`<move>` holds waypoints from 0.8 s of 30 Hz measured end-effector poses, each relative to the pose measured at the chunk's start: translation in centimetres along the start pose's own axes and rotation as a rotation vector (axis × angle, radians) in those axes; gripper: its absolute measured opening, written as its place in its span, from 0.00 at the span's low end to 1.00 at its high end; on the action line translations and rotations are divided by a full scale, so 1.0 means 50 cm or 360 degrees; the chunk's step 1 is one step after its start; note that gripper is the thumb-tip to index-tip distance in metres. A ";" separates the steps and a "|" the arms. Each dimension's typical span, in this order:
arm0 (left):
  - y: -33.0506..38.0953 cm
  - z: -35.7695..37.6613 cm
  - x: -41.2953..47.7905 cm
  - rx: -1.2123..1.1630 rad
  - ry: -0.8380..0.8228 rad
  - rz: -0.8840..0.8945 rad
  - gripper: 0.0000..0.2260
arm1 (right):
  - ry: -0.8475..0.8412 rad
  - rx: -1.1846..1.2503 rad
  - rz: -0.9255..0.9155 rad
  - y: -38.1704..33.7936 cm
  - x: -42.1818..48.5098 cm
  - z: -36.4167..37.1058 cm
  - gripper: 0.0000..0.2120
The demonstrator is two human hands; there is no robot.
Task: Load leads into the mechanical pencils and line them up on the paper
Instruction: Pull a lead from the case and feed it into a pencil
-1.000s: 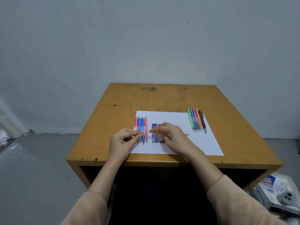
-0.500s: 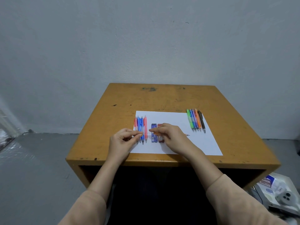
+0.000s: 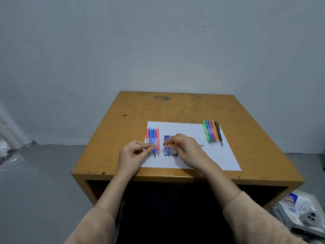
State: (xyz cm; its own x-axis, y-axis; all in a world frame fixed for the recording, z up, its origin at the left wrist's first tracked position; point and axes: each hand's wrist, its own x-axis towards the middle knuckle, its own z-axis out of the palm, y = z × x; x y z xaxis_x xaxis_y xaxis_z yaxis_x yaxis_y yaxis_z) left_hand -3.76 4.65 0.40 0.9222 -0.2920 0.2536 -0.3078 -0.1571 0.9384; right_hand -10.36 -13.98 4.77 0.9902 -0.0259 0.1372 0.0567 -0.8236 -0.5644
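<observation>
R hand [image 3: 188, 148] over lead cases [image 3: 166, 152] (pencils [image 3: 151, 136] nearby)

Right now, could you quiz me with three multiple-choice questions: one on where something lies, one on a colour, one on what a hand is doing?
1. Where do the lead cases lie? A) on the floor B) on the paper, between the left row and right row C) on bare wood
2. What colour is the right row's rightmost pencil? A) yellow B) white C) black
3. What is the left hand doing? A) pinching a thin lead B) lying flat C) gripping a case
Answers: B, the cases rest on the sheet between the rows; C, that pencil is black; A, it pinches the lead, which points at the right hand's orange pencil.
</observation>
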 end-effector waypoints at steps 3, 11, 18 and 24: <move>0.002 -0.001 0.000 0.0012 -0.0005 -0.0009 0.09 | 0.0000 -0.0008 0.0015 -0.003 0.002 0.002 0.13; -0.004 -0.001 0.000 0.0032 -0.0008 -0.0024 0.08 | 0.0003 -0.0007 0.0038 -0.001 0.004 0.005 0.14; -0.006 0.002 0.003 0.0005 0.0006 0.0006 0.08 | -0.0016 -0.0023 0.0046 -0.003 0.002 0.006 0.14; -0.006 0.001 0.002 -0.0001 -0.0015 0.0008 0.08 | -0.0009 -0.0006 0.0048 -0.002 0.001 0.004 0.13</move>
State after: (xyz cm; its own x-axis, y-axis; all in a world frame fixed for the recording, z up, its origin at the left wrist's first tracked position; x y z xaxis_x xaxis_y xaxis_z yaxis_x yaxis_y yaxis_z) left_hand -3.57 4.62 0.14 0.9185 -0.3014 0.2561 -0.3123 -0.1552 0.9372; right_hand -10.29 -13.78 4.68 0.9922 -0.0473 0.1154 0.0264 -0.8247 -0.5649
